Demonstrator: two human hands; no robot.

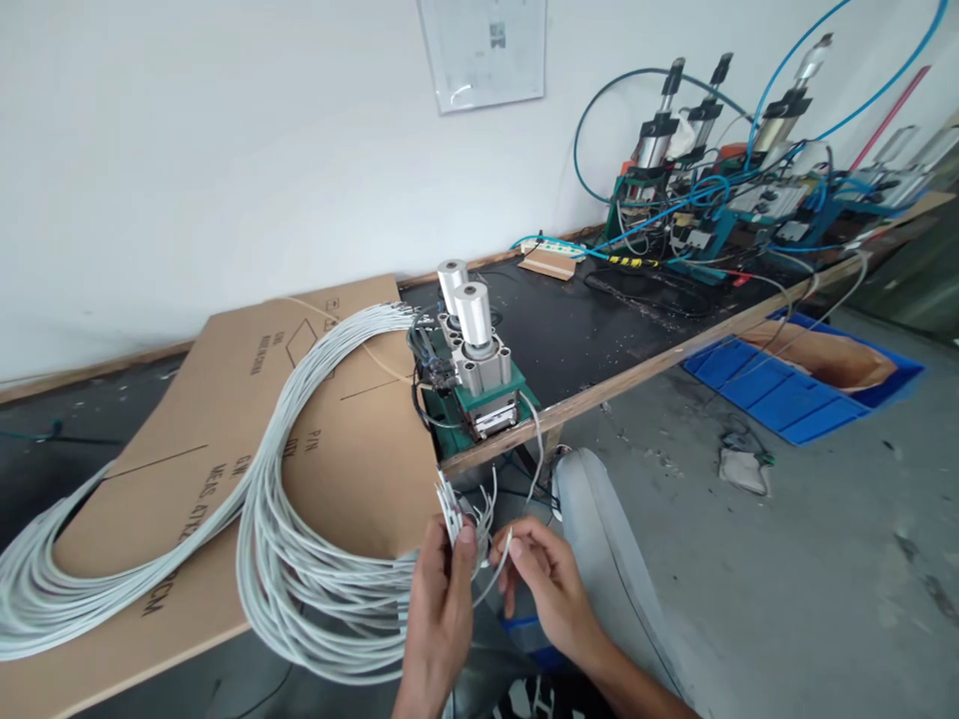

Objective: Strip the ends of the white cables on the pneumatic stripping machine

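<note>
Main landmark here is the little press: two shiny metal cylinders standing upright on a chunky green base, right at the near edge of the black worktop, which has a bare wood strip along its rim.

Left of the press there's a big flat cardboard sheet, plain brown with black print, and draped over it is the wire bundle. It's loads of thin, smooth, pale grey-white wires sweeping in a long loop from just beside the press, down and round below it, with another stretch trailing far off to the left.

Below the press, off the worktop edge, the left hand is closed around the loose ends of the wire bundle, so the tips fan out above the thumb like a little brush. The right hand is just beside it, thumb and forefinger pinched on a single wire that curves up from the fingers toward the front of the press. The two hands nearly touch.

Right of the hands is a knee in grey fabric. Further right of the press, on the concrete floor, sits a blue plastic tray with brown paper in it. Far behind the press, more machines tangled with blue hoses.
</note>
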